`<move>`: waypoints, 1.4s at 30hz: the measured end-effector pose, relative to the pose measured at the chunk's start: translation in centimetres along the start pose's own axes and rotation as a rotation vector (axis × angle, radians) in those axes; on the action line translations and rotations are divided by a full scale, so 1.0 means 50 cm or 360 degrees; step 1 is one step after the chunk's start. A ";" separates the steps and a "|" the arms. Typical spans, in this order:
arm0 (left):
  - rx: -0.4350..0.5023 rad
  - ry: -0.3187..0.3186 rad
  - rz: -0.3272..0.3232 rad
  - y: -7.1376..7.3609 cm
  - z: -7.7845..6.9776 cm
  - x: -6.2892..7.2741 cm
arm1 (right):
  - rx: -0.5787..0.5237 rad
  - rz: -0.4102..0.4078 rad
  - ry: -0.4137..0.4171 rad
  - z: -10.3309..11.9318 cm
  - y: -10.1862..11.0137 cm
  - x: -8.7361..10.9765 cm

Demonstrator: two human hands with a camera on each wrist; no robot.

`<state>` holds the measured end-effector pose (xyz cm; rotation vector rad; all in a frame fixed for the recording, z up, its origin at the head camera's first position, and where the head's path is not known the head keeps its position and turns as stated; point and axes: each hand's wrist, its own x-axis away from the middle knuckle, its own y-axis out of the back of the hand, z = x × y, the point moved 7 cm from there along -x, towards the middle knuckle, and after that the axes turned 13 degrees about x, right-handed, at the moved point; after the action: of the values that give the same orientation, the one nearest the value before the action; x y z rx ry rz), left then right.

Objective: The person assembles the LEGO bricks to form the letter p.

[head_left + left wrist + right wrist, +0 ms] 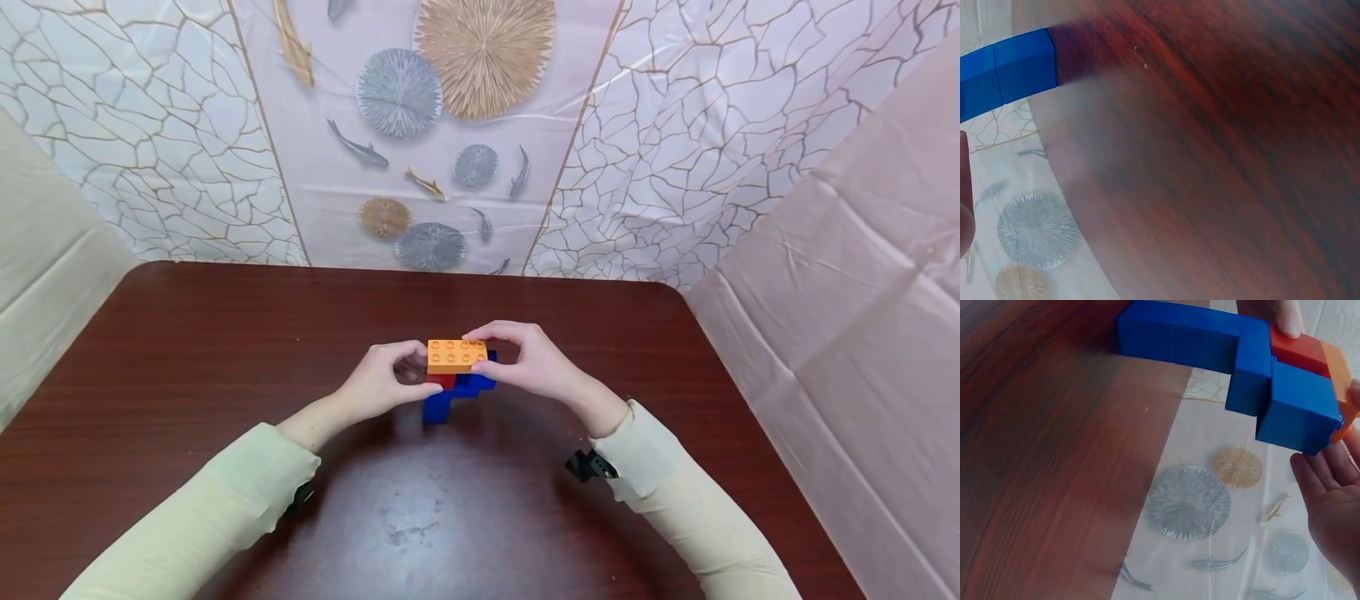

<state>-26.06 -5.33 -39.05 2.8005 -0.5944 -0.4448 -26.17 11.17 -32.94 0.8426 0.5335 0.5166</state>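
An orange toy building brick (453,357) with studs on top crowns a stack of bricks. Under its left part is a red brick (1300,353), and blue bricks (1204,340) form a column going down to the table with others jutting out to the right. My right hand (534,360) pinches the orange brick's right end between thumb and fingers. At the stack's left side, my left hand (382,382) grips the red brick, a fingertip lying on its face in the right wrist view. The left wrist view catches the blue column's lower bricks (1025,65) and a sliver of fingers.
The stack stands on a dark red-brown wooden table (225,350). A patterned curtain (420,150) hangs behind the far edge, and pale cloth walls (840,275) rise at the sides. A black wrist device (591,465) sits below the right sleeve.
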 end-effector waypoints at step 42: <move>-0.0468 0.0077 0.0428 -0.053 0.059 0.036 | -0.0023 -0.0014 -0.0140 -0.026 -0.004 0.021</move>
<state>-24.54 -4.26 -42.98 2.4042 -0.8092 -0.3738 -26.15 12.45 -34.05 0.8447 0.4521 0.4726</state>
